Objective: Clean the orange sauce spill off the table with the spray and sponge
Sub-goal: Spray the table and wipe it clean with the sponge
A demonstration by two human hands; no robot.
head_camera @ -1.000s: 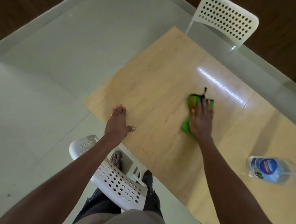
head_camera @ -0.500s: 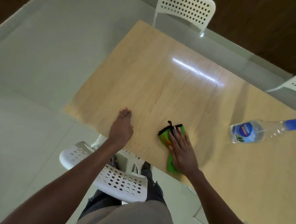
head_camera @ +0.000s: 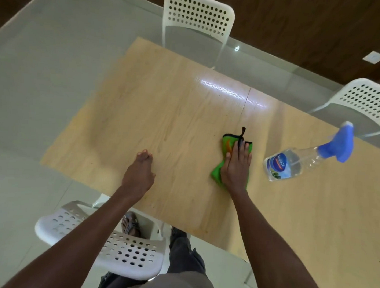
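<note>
Got my right hand (head_camera: 236, 168) flat on the sponge (head_camera: 227, 145), fingers straight, pressing it into the table (head_camera: 186, 104) so it scrubs, with orange smeared on its far end past my fingertips. Left hand (head_camera: 139, 174) rests flat for balance, and the spray (head_camera: 305, 161) stands just right of the sponge, probably for reach.

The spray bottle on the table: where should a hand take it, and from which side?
Probably the narrow neck below the blue trigger head. The spray bottle stands beside the right hand, which presses the sponge, so come from that side.
</note>
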